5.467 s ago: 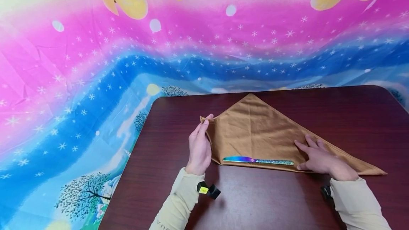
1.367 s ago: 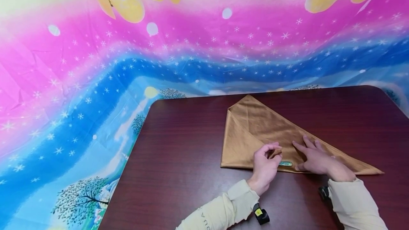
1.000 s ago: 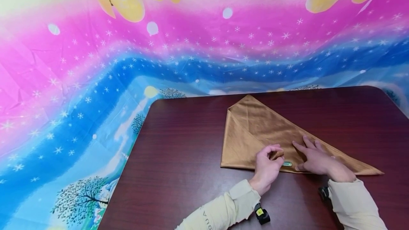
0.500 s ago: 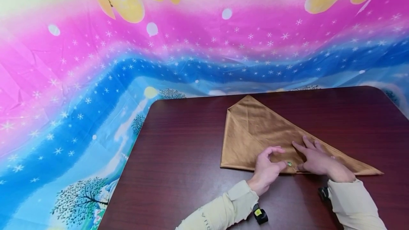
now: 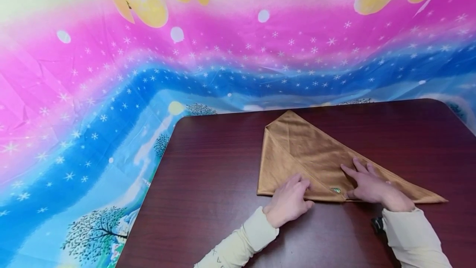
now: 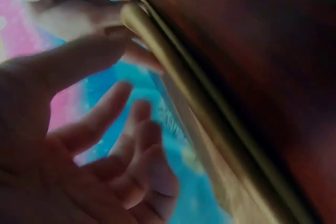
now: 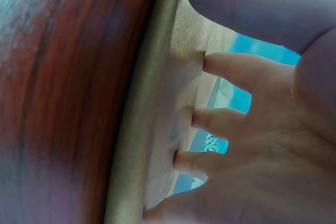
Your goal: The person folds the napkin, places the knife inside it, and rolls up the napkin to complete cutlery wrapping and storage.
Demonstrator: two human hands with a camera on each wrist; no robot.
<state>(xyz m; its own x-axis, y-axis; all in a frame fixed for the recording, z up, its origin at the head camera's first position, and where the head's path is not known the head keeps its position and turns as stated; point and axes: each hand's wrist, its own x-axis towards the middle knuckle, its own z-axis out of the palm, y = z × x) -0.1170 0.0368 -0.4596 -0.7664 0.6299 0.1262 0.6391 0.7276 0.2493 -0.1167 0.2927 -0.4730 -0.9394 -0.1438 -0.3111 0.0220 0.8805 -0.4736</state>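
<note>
A golden-brown cloth napkin (image 5: 312, 148) lies folded on the table, its left corner brought over to the front edge. Under that flap is the knife (image 5: 336, 190), with only a bit of its patterned handle showing. My left hand (image 5: 290, 199) is over the flap near the front fold, fingers loosely bent and nothing gripped; in the left wrist view its fingers (image 6: 152, 166) hang apart from the cloth. Spread on the right part of the napkin, my right hand (image 5: 372, 185) presses it down, and the right wrist view has its fingertips (image 7: 202, 116) touching the fabric.
The dark red-brown wooden table (image 5: 208, 168) has rounded far corners. Behind it hangs a printed backdrop (image 5: 230, 44) in pink and blue with snowflakes.
My left hand carried the napkin's left corner rightward over the knife, laid it at the front edge, let go and moved back left. My right hand stayed in place.
</note>
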